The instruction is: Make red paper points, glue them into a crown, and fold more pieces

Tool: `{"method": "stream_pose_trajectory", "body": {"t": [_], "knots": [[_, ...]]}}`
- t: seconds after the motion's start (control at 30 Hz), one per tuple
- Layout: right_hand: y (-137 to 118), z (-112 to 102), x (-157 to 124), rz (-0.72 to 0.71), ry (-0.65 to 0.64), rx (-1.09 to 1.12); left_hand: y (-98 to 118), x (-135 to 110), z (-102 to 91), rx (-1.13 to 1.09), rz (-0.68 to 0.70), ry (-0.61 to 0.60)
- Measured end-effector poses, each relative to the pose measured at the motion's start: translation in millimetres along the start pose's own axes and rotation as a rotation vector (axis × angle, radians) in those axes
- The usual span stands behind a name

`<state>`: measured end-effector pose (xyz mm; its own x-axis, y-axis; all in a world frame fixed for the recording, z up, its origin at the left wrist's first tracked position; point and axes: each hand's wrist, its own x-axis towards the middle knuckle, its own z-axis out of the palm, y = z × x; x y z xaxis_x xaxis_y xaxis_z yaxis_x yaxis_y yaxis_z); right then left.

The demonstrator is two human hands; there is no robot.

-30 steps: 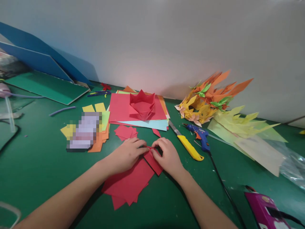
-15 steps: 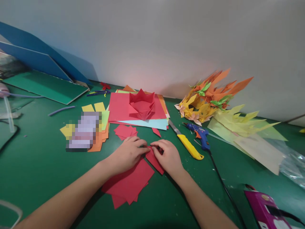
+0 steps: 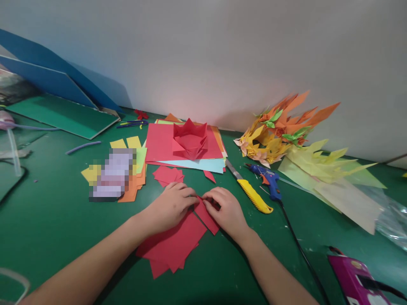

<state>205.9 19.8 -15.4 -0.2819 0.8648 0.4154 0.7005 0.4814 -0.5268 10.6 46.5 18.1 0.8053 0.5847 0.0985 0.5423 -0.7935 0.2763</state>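
Note:
My left hand (image 3: 174,205) and my right hand (image 3: 225,211) meet at the far end of a folded piece of red paper (image 3: 208,218) lying on the green table. Both pinch it with closed fingers, the fingertips close together. Under my left hand and wrist lies a small stack of red paper sheets (image 3: 176,243). Just beyond the left hand are red paper pieces (image 3: 168,176), with a narrow red scrap (image 3: 209,176) to their right. Further back, a folded red paper ring with pointed tips (image 3: 190,140) rests on a pile of coloured sheets (image 3: 155,142).
To the right lie a yellow utility knife (image 3: 254,195), blade out, and a blue glue gun (image 3: 269,180) with its cord. Orange and yellow paper crowns (image 3: 276,135) stand behind. A blurred-out phone (image 3: 112,173) covers coloured paper at left. A magenta device (image 3: 352,277) sits front right.
My right hand has shifted very slightly right, and the folded red paper shows a little more between the hands. Both hands keep their pinch.

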Motion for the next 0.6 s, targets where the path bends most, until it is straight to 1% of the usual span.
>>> {"method": "stream_pose_trajectory", "body": {"t": [0.2,0.33,0.6], "knots": [[3.3,-1.4,-1.7,-0.138,-0.015,-0.033,-0.9,-1.0,3.2,0.019,0.002,-0.006],[4.9,-4.0,-1.6,-0.174,-0.051,-0.066,-0.7,-1.2,1.8,0.036,0.011,-0.013],[7.0,-8.2,0.2,-0.231,-0.099,-0.074,-2.9,-0.1,0.2,-0.011,0.017,0.029]]}}
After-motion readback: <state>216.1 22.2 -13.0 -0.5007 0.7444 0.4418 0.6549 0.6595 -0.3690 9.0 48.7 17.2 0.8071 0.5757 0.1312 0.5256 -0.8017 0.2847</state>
